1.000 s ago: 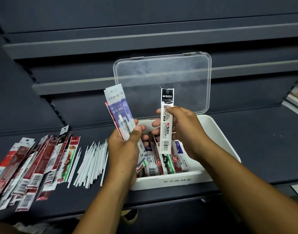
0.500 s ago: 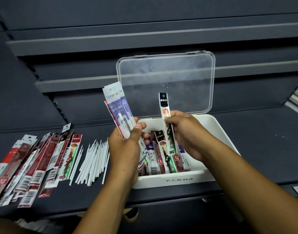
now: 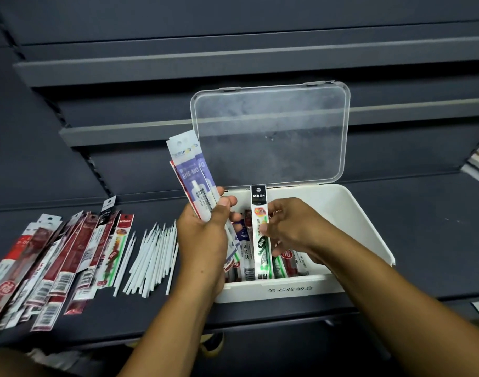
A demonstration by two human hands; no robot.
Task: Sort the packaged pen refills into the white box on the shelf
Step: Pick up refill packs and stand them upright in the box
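A dark slate-grey metal shelf (image 3: 423, 227) runs flat from 9 to 3 o'clock. Toward 12 o'clock a matching matte back panel (image 3: 232, 17) rises in steps, crossed by two paler grey ledge edges (image 3: 124, 74). A slotted black upright strip (image 3: 97, 172) slants at 10 o'clock. Below the shelf, at 6 o'clock, all is dim.

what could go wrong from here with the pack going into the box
1. The pack pinched by the right hand is held over other packs in the box; pressed in, it may bend or jam.
2. The left hand grips its fanned bunch low; some could slip out.
3. The open lid stands upright; a knock might drop it on the hands.
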